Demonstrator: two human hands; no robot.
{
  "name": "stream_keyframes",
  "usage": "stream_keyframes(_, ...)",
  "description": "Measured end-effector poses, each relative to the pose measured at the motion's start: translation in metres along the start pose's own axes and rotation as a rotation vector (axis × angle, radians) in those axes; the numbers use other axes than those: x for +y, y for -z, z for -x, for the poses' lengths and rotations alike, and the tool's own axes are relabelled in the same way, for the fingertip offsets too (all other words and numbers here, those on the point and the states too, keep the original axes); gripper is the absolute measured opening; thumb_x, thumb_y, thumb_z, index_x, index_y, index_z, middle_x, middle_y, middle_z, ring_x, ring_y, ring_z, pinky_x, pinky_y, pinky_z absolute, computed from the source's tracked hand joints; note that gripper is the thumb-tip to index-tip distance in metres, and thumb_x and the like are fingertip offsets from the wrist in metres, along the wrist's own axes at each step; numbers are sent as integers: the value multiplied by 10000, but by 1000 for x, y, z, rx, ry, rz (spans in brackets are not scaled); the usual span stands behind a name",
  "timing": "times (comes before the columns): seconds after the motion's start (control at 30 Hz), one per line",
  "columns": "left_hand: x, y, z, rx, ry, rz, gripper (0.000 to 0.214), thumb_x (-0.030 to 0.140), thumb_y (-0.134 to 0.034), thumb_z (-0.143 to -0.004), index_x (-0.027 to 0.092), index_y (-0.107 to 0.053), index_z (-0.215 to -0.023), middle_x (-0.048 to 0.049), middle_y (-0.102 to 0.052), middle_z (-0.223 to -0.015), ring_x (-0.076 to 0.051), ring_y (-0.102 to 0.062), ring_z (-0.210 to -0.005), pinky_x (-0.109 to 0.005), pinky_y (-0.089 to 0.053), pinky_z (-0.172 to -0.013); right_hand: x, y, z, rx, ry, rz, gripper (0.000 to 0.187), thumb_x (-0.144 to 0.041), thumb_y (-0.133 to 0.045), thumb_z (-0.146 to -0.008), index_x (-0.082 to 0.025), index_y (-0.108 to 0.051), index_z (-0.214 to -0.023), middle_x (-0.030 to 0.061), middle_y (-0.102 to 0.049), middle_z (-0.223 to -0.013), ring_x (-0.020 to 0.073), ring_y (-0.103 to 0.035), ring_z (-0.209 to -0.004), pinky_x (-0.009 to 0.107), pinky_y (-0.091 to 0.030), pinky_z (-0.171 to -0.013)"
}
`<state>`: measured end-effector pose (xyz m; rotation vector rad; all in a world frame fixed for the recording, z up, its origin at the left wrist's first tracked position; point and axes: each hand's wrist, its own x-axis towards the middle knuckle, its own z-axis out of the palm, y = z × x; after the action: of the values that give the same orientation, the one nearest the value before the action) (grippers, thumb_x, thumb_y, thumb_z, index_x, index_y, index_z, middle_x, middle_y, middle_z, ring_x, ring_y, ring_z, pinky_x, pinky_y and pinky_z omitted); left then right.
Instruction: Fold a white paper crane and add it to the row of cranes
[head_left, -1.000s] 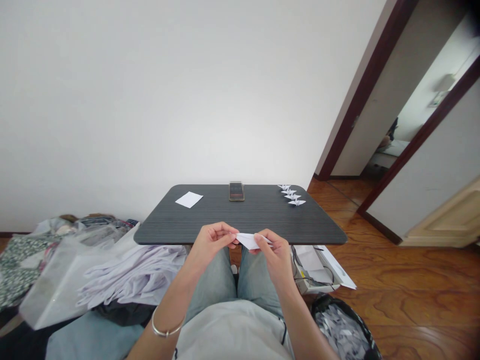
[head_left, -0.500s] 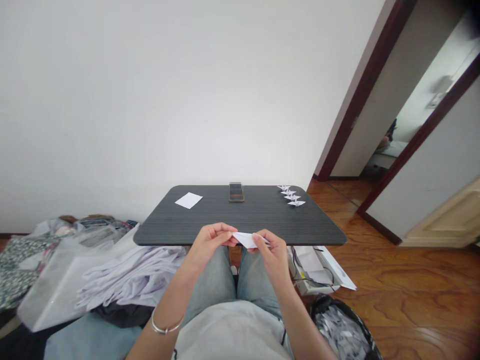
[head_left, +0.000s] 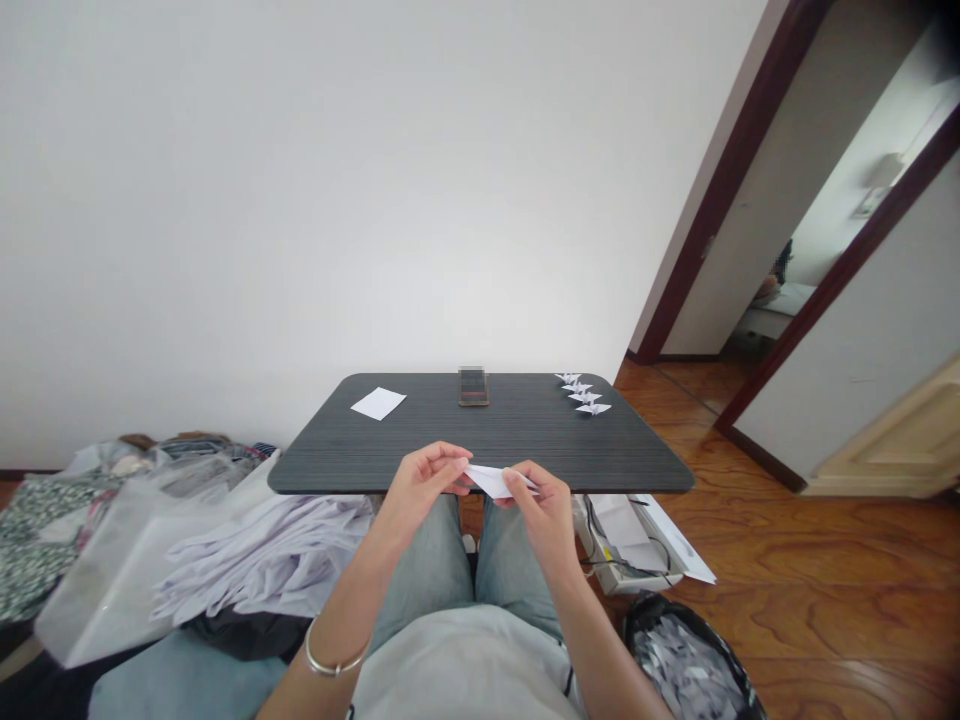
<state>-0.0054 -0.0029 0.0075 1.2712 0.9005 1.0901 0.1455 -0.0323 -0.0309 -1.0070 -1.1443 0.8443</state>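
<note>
A folded piece of white paper (head_left: 489,481) is stretched between my two hands, just above the near edge of the dark table (head_left: 427,440). My left hand (head_left: 425,483) pinches its narrow pointed end between thumb and fingers. At the wider end, my right hand (head_left: 538,497) grips the paper, thumb on top and fingers behind, which hides part of the folds. A flat white sheet of paper (head_left: 379,403) lies on the table's left side. Several folded paper cranes (head_left: 592,408) stand in a row at the right.
A phone (head_left: 473,388) sits at the table's back middle. Piled clothes (head_left: 270,555) and plastic bags are at the left. On the right floor are a white box (head_left: 637,575) with cables and a black bag (head_left: 694,660) of paper scraps. A wall (head_left: 450,200) rises behind.
Both hands keep their hold on the folded paper, with only a very slight shift of the fingers. The view has tilted a little; objects on the table stay in place.
</note>
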Motion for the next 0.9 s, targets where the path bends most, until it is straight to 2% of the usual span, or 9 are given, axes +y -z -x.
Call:
stream_keyframes(0.2, -5, 0, -4, -47, -10, -102, 235, 309, -708, -644, 107, -665, -757, -44, -679, -666, -130, -606, -607, -232, -479, -591, 2, 0, 0, -10, -10, 3, 250, -352, -570, -767, -154, -587, -616, -14, -559, -535, 120, -531, -503, 205, -448, -485)
stream_keyframes(0.43, -4, 1, -2, -39, 24, -44, 212, 292, -697, -656, 117, -653, -768, -25, -671, -639, -118, -613, -599, -235, -484, -645, 4, 0, -1, -7, -15, -1, 252, -347, -566, -765, -155, -581, -603, -14, -553, -525, 118, -517, -499, 204, -428, -479)
stream_keyframes(0.73, 2, 2, 0, -81, 9, -83, 304, 331, -605, -738, 117, -629, -952, -47, -680, -733, -145, -635, -683, -264, -501, -692, 6, 1, -2, -11, -36, -20, 255, -367, -571, -759, -159, -580, -611, -18, -562, -523, 122, -528, -485, 210, -425, -479)
stream_keyframes(0.9, -3, -3, -2, -92, -26, -87, 289, 314, -640, -709, 115, -618, -917, -23, -649, -697, -127, -602, -650, -238, -486, -638, 5, -1, -1, -40, -47, -14, 269, -383, -580, -752, -159, -577, -605, -16, -562, -529, 122, -523, -490, 212, -430, -474)
